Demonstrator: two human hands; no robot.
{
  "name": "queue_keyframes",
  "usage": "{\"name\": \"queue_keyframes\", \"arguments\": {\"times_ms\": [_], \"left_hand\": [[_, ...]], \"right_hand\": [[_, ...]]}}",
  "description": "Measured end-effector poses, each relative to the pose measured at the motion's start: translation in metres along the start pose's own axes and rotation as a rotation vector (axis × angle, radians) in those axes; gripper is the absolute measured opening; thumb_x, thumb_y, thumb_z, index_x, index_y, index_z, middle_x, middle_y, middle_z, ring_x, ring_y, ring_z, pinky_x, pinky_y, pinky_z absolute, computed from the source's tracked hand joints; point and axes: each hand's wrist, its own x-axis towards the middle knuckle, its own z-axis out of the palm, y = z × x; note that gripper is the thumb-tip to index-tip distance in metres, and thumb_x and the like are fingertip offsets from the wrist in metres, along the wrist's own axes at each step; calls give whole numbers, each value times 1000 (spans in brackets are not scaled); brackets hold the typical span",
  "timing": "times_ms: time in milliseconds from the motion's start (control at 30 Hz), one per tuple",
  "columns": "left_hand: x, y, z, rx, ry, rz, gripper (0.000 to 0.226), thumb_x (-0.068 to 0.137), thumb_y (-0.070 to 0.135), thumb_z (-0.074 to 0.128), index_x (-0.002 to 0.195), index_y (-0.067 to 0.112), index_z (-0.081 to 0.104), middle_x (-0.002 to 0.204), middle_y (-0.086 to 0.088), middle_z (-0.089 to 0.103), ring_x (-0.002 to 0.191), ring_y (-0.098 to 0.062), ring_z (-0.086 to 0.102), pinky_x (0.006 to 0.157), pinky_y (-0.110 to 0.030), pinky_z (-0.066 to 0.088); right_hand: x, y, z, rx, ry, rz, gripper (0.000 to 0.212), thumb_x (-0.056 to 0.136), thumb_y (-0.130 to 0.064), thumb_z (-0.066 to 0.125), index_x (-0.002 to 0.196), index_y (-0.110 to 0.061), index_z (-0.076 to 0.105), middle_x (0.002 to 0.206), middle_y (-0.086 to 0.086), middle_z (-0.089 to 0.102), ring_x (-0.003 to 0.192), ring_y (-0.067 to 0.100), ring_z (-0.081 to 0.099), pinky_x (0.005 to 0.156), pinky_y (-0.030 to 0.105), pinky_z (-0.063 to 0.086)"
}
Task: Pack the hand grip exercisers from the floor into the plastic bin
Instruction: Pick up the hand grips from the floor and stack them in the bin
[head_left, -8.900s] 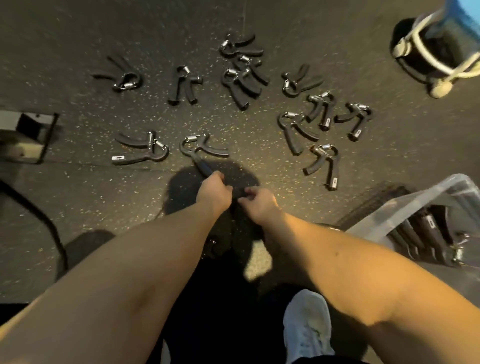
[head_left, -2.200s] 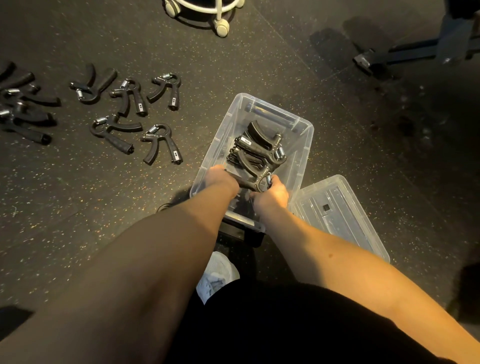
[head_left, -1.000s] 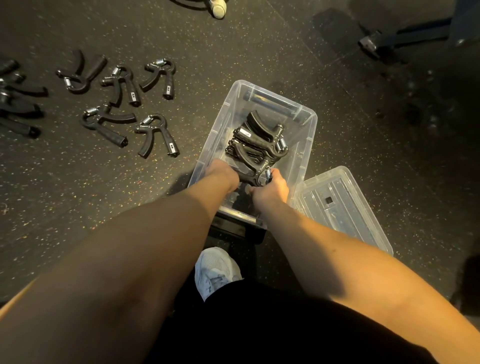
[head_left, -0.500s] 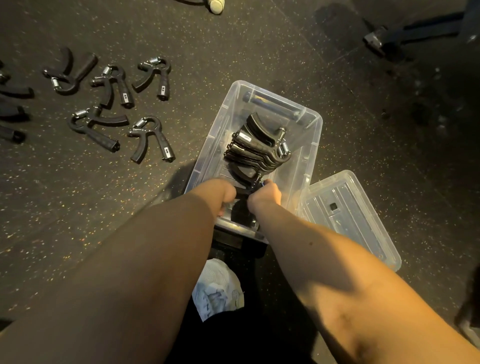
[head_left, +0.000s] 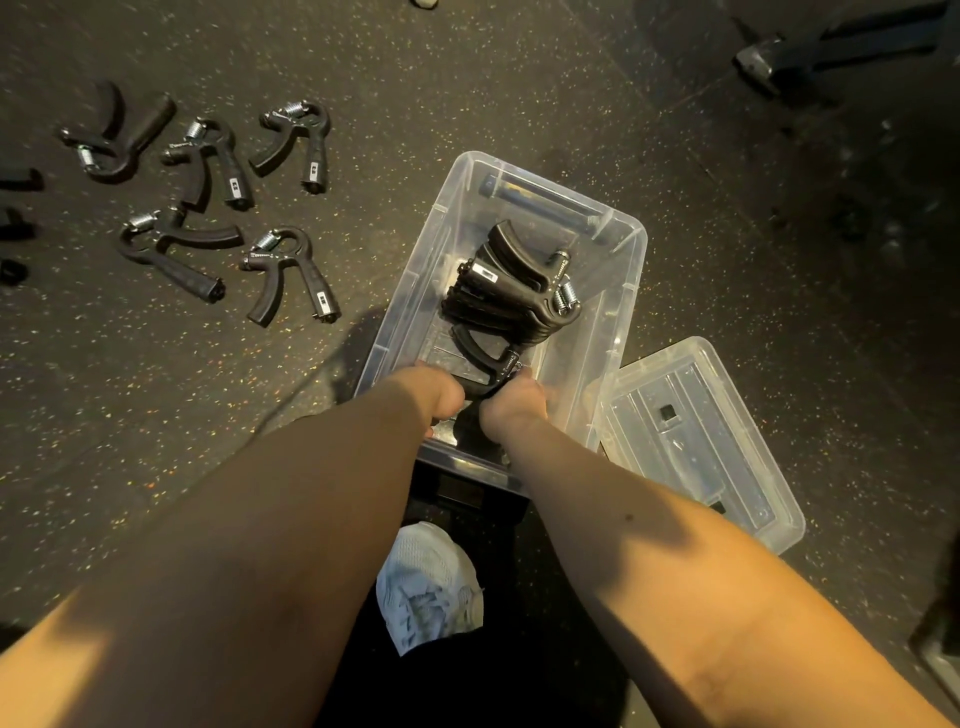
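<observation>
a: what differs from a second ago?
b: the left hand (head_left: 436, 397) and right hand (head_left: 511, 402) have drawn back to the near end of the plastic bin (head_left: 631, 291). both are curled round one hand grip exerciser (head_left: 483, 353), now apart from the stack (head_left: 509, 296) mid-bin.
a: around it?
b: loose exercisers (head_left: 291, 275) lie on the floor (head_left: 519, 78) to the left, a clear lid (head_left: 696, 436) just right of the bin, a white shoe (head_left: 428, 587) below. the forearms hide the fingers.
a: writing?
b: white handle labels, too small to read.
</observation>
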Motion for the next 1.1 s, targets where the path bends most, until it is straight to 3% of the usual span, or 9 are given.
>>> {"name": "queue_keyframes", "arguments": {"times_ms": [133,300,433,567,633,733,867,1000,1100], "left_hand": [[-3,3,2,77,-2,25,68,101,9,38,156,-2,0,147,-24,42,122,-33,58,104,-43,50],[-32,12,-8,239,5,141,37,102,9,40,135,-4,53,141,-22,53,124,-33,56,108,-40,44],[-45,15,-17,220,-10,204,26,99,11,47,107,-5,67,100,-24,68,73,-28,59,75,-38,52],[-69,12,-38,90,100,284,18,91,11,58,100,0,69,99,-22,73,78,-31,69,80,-44,59],[-86,8,-54,-49,127,349,21,93,10,59,110,0,65,103,-19,73,84,-28,70,87,-45,60],[-111,-3,-77,-295,142,431,18,97,5,56,113,-1,61,104,-21,70,82,-25,66,86,-42,57],[-137,-37,-99,-442,246,492,14,93,-6,55,99,5,60,92,-22,69,69,-22,62,63,-33,52],[-141,-101,-111,-522,306,454,28,91,-4,60,116,6,54,86,-20,64,65,-22,59,55,-29,47],[-131,-154,-108,-522,351,360,12,91,-2,62,98,7,59,83,-20,64,62,-24,57,58,-31,47]], "right_hand": [[-3,1,1,26,1,-23,79,86,-8,66,152,-4,25,160,12,23,146,26,30,116,34,36],[-6,3,-7,143,-11,-19,76,84,-9,65,151,-17,31,147,11,39,127,32,52,103,35,49],[-18,-7,-20,110,7,-58,47,83,-21,67,127,-12,55,116,12,64,104,31,63,73,29,48],[-42,-29,-48,171,8,-75,12,77,-8,60,86,-14,65,89,10,67,80,29,65,63,31,52],[-51,-41,-58,257,-4,-130,19,68,-4,59,71,-22,53,79,6,61,77,29,64,65,33,53],[-75,-66,-75,358,-29,-285,23,76,0,65,83,-21,61,79,7,66,76,28,67,77,39,59],[-125,-107,-86,438,-184,-401,21,88,10,61,98,-8,61,94,23,65,67,30,64,81,48,58],[-170,-141,-71,176,-341,-537,30,91,7,62,119,0,57,93,21,64,67,28,65,72,41,60],[-194,-166,-46,-107,-456,-647,22,91,5,63,111,-3,61,93,18,65,80,29,67,74,39,60]]}}
